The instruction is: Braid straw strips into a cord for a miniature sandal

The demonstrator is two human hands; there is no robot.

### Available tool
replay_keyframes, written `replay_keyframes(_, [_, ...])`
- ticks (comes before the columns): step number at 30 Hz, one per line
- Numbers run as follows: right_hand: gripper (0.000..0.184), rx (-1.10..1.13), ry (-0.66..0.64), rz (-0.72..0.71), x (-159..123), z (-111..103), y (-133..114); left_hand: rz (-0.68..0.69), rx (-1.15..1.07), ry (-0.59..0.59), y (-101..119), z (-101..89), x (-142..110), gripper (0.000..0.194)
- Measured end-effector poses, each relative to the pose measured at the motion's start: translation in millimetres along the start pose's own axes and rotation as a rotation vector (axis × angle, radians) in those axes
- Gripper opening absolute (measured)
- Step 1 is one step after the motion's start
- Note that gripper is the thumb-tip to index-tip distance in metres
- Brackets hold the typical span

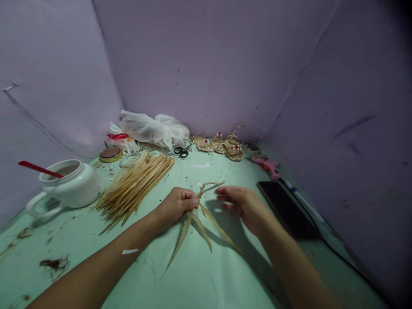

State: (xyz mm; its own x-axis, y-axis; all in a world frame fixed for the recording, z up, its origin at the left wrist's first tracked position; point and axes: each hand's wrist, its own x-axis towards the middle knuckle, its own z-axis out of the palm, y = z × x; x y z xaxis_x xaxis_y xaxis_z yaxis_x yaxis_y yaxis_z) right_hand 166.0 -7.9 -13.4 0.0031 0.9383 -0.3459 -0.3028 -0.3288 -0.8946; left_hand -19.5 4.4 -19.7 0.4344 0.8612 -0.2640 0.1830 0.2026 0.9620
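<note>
Between thumb and fingers, my left hand [180,202] pinches a braid of dried plant strips [202,191]. The braid's thin plaited end points up and bends to the right. Below the pinch, three loose flat strips [201,231] fan out toward me over the green tabletop [199,283]. My right hand [241,204], a little blurred, is just right of the braid with its fingers apart and nothing visible in them. Left of my left hand lies a bundle of straw-coloured dried strips [138,182].
A white pot [79,184] with a red-handled utensil stands at left. Behind are plastic bags [154,128], black-handled scissors [182,152] and several woven ornaments with red and white beads [220,146]. At right lie a pink glue gun [268,166], a dark phone [286,208] and a cable.
</note>
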Motion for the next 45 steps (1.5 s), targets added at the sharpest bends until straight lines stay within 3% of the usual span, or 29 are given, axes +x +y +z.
replay_keyframes(1, [0.009,-0.054,-0.12,0.089,-6,10,6,0.011,0.0,-0.012,-1,0.5,0,0.027])
replay_keyframes(3, [0.011,-0.042,-0.284,0.125,-14,26,17,0.028,0.006,-0.044,-3,1.8,0,0.027])
replay_keyframes(5, [0.012,-0.074,-0.309,0.114,-17,34,24,0.048,0.027,-0.076,-3,3.2,1,0.027])
replay_keyframes(11, [0.016,-0.477,-0.203,-0.126,-8,27,30,0.07,0.146,-0.118,-1,5.5,1,0.023])
replay_keyframes(21, [0.015,-0.393,-0.13,-0.141,-9,33,33,-0.019,0.173,-0.036,0,-0.2,2,0.019])
replay_keyframes(27, [0.018,-0.48,0.018,-0.171,-3,31,37,0.048,0.41,0.007,7,-9.9,2,0.016])
replay_keyframes(33, [0.016,-0.441,0.07,-0.248,-1,36,45,0.171,0.921,0.229,9,19.9,-21,0.026])
replay_keyframes(38, [0.016,-0.203,0.037,-0.187,-2,43,52,0.257,1.165,0.146,-4,48.1,-34,0.033])
replay_keyframes(42, [0.019,-0.182,0.063,-0.155,1,41,52,0.285,1.07,0.116,-2,43.9,-32,0.027])
replay_keyframes(45, [0.02,-0.142,0.068,-0.136,3,40,53,0.258,0.699,0.339,13,27.9,-27,0.028])
